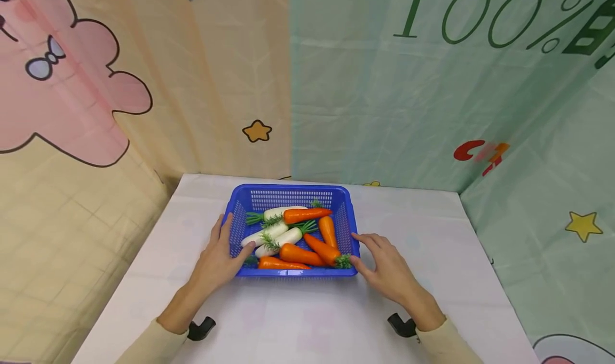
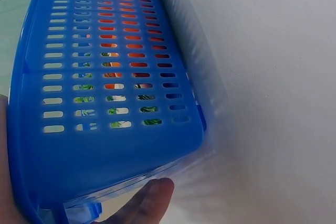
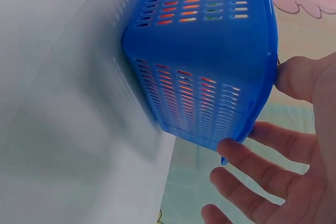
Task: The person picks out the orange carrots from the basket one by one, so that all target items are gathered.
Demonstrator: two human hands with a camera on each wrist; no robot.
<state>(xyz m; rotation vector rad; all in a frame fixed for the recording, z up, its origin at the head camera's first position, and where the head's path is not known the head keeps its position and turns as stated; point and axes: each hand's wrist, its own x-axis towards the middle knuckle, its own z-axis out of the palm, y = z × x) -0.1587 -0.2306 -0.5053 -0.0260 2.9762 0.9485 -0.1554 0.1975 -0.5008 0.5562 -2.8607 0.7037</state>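
Observation:
A blue plastic basket (image 1: 294, 273) with slotted walls sits on the white-covered table, holding several orange carrots (image 1: 300, 255) and white radishes (image 1: 281, 239) with green tops. My left hand (image 1: 217, 260) holds the basket's left side, thumb over the rim at the front corner and fingers along the outside. On the opposite side my right hand (image 1: 388, 268) touches the rim, its thumb at the front right corner. In the right wrist view the right hand's fingers (image 3: 257, 169) are spread and loosely extended, with the lower ones off the basket.
The white tabletop (image 1: 307, 321) extends in front of the basket and to both sides. Printed curtains (image 1: 375, 102) hang behind the table and along its sides. A black curved piece (image 1: 202, 329) shows by the left wrist, another (image 1: 401, 325) by the right.

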